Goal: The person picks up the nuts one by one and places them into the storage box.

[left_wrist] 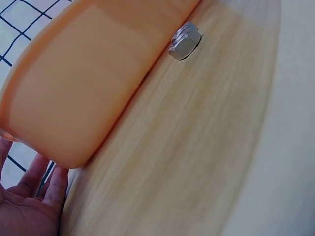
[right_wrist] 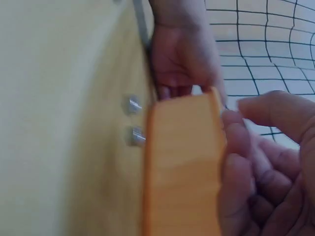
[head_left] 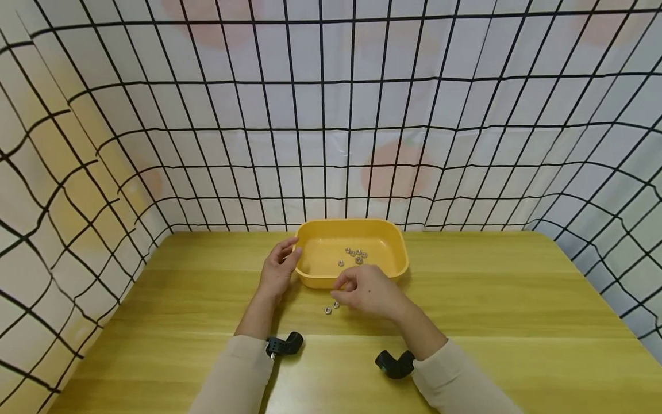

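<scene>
A yellow tray (head_left: 320, 282) stands on the table with several small metal nuts (head_left: 359, 252) inside. Two more nuts (head_left: 328, 310) lie on the wood just in front of it; the left wrist view shows nuts (left_wrist: 185, 43) close to the tray's wall. My left hand (head_left: 276, 273) touches the tray's left end, its fingers (left_wrist: 56, 189) fairly straight against the outside. Over the tray's front rim, my right hand (head_left: 372, 292) hovers near the loose nuts, fingers bent and thumb apart from them. I see nothing held between its fingertips.
A black wire grid (head_left: 323, 129) with a pale printed sheet behind it encloses the back and sides of the wooden table (head_left: 491, 299). Black wrist-worn devices (head_left: 395, 364) sit at both cuffs, above the table.
</scene>
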`<state>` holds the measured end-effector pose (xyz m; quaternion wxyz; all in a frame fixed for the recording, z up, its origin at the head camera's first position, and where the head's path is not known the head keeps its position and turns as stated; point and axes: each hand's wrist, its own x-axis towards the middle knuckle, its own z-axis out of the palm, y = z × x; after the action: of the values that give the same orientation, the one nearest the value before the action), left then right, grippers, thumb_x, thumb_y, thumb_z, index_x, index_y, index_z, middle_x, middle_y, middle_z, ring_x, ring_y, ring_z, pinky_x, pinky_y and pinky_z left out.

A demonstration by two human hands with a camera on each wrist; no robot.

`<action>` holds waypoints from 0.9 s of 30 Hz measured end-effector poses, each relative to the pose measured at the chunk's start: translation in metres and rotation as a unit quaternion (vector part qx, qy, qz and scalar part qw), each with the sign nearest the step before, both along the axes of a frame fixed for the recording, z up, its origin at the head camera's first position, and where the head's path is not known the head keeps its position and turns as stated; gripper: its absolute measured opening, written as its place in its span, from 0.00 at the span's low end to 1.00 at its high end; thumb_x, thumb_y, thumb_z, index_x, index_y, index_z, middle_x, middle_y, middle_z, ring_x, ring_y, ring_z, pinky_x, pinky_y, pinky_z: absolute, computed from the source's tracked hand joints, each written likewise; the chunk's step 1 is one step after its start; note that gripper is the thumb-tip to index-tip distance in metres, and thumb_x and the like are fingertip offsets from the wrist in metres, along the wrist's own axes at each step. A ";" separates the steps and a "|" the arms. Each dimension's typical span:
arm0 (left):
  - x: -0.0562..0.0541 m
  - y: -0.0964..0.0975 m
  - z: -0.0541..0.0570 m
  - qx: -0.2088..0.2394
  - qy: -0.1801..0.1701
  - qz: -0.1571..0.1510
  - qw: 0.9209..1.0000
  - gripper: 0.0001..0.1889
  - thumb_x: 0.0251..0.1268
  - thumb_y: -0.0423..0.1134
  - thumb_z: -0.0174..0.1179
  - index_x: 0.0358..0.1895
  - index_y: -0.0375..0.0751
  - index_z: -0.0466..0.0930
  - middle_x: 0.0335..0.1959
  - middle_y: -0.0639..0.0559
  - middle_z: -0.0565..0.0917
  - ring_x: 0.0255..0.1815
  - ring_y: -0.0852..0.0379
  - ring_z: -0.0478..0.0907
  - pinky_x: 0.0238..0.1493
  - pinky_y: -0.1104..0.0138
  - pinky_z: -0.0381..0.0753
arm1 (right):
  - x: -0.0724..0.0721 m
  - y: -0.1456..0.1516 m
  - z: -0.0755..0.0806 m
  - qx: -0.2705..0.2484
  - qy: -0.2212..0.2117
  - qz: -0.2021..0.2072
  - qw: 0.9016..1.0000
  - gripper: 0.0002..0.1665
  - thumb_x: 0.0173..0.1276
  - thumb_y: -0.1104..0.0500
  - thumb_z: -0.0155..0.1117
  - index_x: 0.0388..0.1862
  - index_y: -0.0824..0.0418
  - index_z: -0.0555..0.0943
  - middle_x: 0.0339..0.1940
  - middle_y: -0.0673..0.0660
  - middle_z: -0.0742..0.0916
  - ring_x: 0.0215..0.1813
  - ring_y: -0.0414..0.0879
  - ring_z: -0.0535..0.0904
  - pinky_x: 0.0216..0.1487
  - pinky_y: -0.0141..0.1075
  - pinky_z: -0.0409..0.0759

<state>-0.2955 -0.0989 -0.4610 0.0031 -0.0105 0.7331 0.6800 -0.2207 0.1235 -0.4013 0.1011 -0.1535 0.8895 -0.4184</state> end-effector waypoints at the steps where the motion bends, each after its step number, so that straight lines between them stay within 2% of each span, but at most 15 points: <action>1: 0.000 0.001 0.000 -0.001 0.001 -0.002 1.000 0.23 0.76 0.46 0.60 0.69 0.47 0.75 0.72 0.37 0.71 0.75 0.42 0.66 0.72 0.48 0.71 | 0.003 0.001 -0.006 0.006 -0.005 0.008 1.000 0.09 0.65 0.55 0.74 0.41 0.57 0.87 0.24 0.48 0.85 0.26 0.40 0.77 0.28 0.32 0.76; 6: 0.003 0.002 0.001 0.003 0.001 0.005 1.000 0.23 0.75 0.47 0.61 0.69 0.47 0.76 0.71 0.38 0.72 0.74 0.42 0.67 0.72 0.48 0.70 | 0.010 0.003 -0.030 0.050 0.000 0.040 0.998 0.19 0.62 0.58 0.73 0.52 0.59 0.84 0.24 0.46 0.84 0.25 0.38 0.77 0.29 0.32 0.75; 9: 0.005 0.002 0.001 0.006 -0.004 0.003 1.000 0.23 0.75 0.48 0.61 0.69 0.48 0.76 0.72 0.39 0.71 0.75 0.43 0.66 0.73 0.49 0.69 | 0.010 0.002 -0.038 0.062 0.004 0.037 0.997 0.17 0.63 0.58 0.72 0.51 0.57 0.84 0.21 0.46 0.81 0.22 0.38 0.74 0.26 0.31 0.72; 14: 0.005 0.002 0.001 0.000 -0.002 0.002 1.000 0.23 0.75 0.48 0.61 0.69 0.49 0.76 0.72 0.39 0.71 0.76 0.43 0.66 0.74 0.49 0.69 | 0.010 0.000 -0.041 0.070 0.016 0.022 0.997 0.07 0.63 0.57 0.74 0.39 0.53 0.85 0.20 0.45 0.79 0.21 0.38 0.72 0.25 0.30 0.69; 16: 0.004 0.002 0.000 -0.004 -0.002 0.004 1.000 0.22 0.75 0.48 0.61 0.68 0.49 0.76 0.71 0.39 0.72 0.75 0.43 0.66 0.73 0.49 0.69 | 0.010 -0.001 -0.041 0.075 0.017 0.021 0.997 0.06 0.63 0.57 0.74 0.35 0.52 0.84 0.20 0.46 0.80 0.22 0.38 0.72 0.25 0.31 0.70; 24: 0.003 0.003 -0.001 -0.003 0.004 0.005 1.000 0.22 0.75 0.47 0.60 0.69 0.48 0.76 0.72 0.38 0.72 0.76 0.43 0.66 0.73 0.48 0.70 | 0.009 0.000 -0.041 0.080 0.016 0.023 0.996 0.07 0.62 0.58 0.73 0.39 0.52 0.85 0.20 0.46 0.79 0.22 0.38 0.72 0.25 0.31 0.69; 27: 0.003 0.003 -0.001 0.001 0.005 0.006 1.000 0.22 0.75 0.47 0.61 0.68 0.48 0.76 0.71 0.39 0.72 0.76 0.43 0.66 0.73 0.49 0.69 | 0.008 0.001 -0.042 0.081 0.026 0.029 0.996 0.06 0.62 0.58 0.73 0.37 0.52 0.85 0.21 0.45 0.80 0.23 0.38 0.73 0.25 0.31 0.70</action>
<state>-0.2928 -0.0956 -0.4623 -0.0045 -0.0120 0.7322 0.6810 -0.2124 0.1242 -0.4432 0.1017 -0.1811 0.9182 -0.3372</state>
